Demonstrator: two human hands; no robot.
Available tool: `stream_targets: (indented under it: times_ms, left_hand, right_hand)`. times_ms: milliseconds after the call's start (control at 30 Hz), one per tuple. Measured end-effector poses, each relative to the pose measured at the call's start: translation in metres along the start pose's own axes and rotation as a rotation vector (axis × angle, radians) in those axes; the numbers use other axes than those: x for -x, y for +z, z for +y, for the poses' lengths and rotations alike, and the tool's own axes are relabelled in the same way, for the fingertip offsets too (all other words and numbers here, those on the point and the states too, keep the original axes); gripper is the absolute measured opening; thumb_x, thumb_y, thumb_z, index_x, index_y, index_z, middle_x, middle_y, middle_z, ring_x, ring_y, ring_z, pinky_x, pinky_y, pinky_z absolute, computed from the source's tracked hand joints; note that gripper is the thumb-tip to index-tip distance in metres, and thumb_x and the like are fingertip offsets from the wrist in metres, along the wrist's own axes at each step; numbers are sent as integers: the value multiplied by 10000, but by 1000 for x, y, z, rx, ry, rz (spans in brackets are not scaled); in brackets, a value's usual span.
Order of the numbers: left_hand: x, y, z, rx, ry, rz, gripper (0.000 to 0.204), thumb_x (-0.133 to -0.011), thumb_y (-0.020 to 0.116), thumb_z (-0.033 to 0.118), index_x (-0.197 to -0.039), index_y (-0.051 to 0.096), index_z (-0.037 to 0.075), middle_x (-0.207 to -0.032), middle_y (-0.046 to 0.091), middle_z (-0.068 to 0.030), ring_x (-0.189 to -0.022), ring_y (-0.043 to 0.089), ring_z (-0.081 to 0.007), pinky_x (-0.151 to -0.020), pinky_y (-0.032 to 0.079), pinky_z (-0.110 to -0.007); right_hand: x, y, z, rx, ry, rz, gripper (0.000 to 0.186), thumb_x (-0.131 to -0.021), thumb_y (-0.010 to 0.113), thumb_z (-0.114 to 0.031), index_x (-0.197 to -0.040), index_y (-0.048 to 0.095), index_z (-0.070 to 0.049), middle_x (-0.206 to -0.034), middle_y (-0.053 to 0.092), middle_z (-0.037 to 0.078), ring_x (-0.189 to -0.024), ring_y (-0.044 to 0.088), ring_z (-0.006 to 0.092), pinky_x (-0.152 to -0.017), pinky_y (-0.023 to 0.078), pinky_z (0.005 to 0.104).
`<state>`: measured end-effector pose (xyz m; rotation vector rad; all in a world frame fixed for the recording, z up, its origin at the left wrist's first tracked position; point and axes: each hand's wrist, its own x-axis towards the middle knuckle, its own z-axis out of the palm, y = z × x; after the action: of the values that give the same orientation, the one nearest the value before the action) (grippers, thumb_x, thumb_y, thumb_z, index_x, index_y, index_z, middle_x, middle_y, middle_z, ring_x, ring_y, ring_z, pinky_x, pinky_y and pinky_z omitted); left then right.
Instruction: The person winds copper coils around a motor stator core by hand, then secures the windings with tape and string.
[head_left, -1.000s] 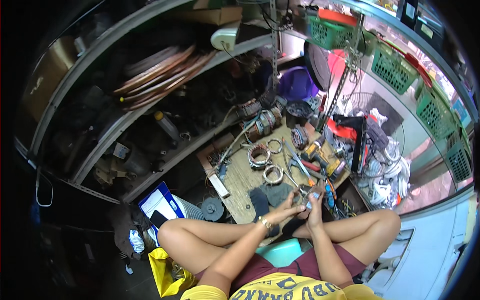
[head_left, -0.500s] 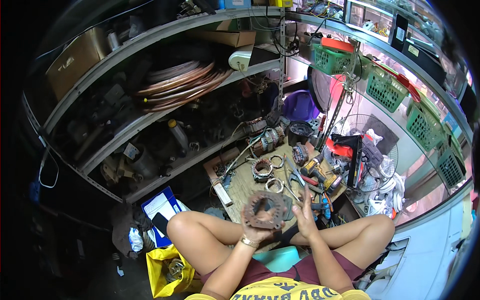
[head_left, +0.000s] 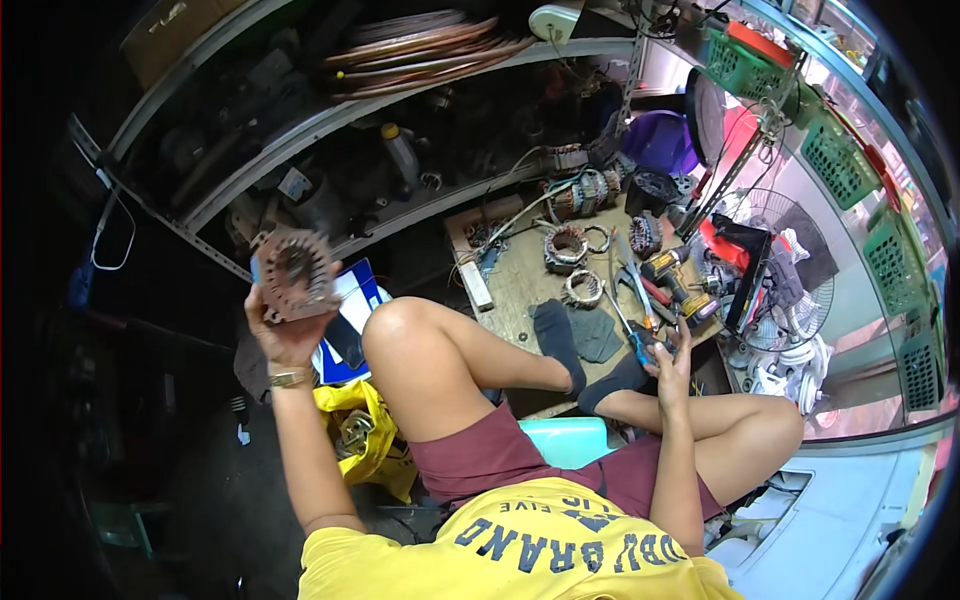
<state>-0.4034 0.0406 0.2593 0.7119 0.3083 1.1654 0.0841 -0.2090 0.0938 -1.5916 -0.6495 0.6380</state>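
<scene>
Out to the left, my left hand (head_left: pixel 288 338) is closed round the lower edge of a bare motor stator core (head_left: pixel 318 272), a brownish ring with slots round its inner hole. It is held up in front of the dark shelving. My right hand (head_left: pixel 672 368) is raised above my right shin with its fingers apart and nothing in it. Nearest to it are blue-handled pliers (head_left: pixel 640 343) and a yellow-and-black cordless drill (head_left: pixel 682 285) on the wooden board (head_left: pixel 515 300). Wound stators stand farther back, among them a copper-wound one (head_left: pixel 566 248) and a white-laced winding ring (head_left: pixel 583 289).
A yellow bag (head_left: pixel 375 400) with metal parts lies by my left thigh, near a blue folder (head_left: pixel 375 290). A turquoise container (head_left: pixel 565 440) sits between my legs. At the right are a fan guard (head_left: pixel 815 300) and white parts (head_left: pixel 785 375). Copper tubing (head_left: pixel 420 65) lies coiled on the shelf.
My left hand has carried the stator core from in front of me out to the left and up. My right hand has shifted right, away from it. The view has turned too.
</scene>
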Motion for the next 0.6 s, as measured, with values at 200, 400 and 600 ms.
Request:
stream_targets:
  times_ms: [200,400,600]
  left_hand:
    - [85,-173,45,-554,-285,680,536,-873,638,528,-1250,580,152,-1041,644,-64,-873,644,-221,-759,531,-380]
    - [199,-295,30,-966,-655,771,303,-842,735,399,-988,650,148,-837,663,-11,-698,610,-136,-588,456,-271]
    - [234,-341,-85,-1355,-670,798,852,-605,892,316,-1349,576,47,-1275,667,-158,-1141,650,-287,-993,516,-379]
  right_hand:
    - [-3,17,-1,-53,109,-70,727,-957,637,-178,-1583,268,-156,-1477,420,127,-1039,607,142,-748,540,273]
    - [-14,26,2,-75,96,-105,719,-942,637,-213,-1578,301,-213,-1444,465,113,-1032,654,194,-734,546,271]
    - [-22,24,7,8,59,-66,759,-911,653,-106,-1584,317,-207,-1398,459,150,-792,575,61,-671,516,210]
